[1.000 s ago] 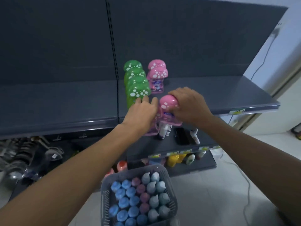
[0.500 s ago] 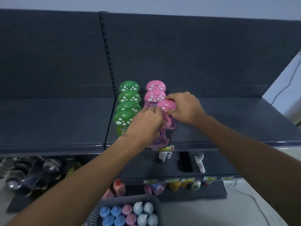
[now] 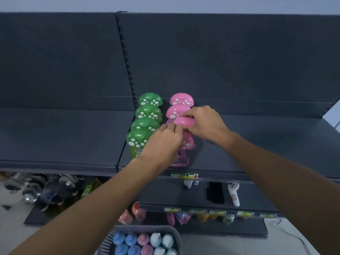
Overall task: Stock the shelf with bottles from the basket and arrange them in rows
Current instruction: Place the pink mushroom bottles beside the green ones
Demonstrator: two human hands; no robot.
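at twelve o'clock on the shelf, my right hand pinches the third pink bottle by its cap. my left hand curls its fingertips against that cap; whether it grips, i cannot tell. i judge i'm seating it in its row, at three o'clock of the green row. next i square it, then reach for the basket at six o'clock.

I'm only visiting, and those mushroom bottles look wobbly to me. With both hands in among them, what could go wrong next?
The right hand pinches the third pink bottle by its cap, tight between its neighbours; pushing it in could tip them. The left hand lies over the front pink bottle, which stands near the shelf edge; a nudge might knock it off. That hand is also close to the front green bottle and could shift that row.
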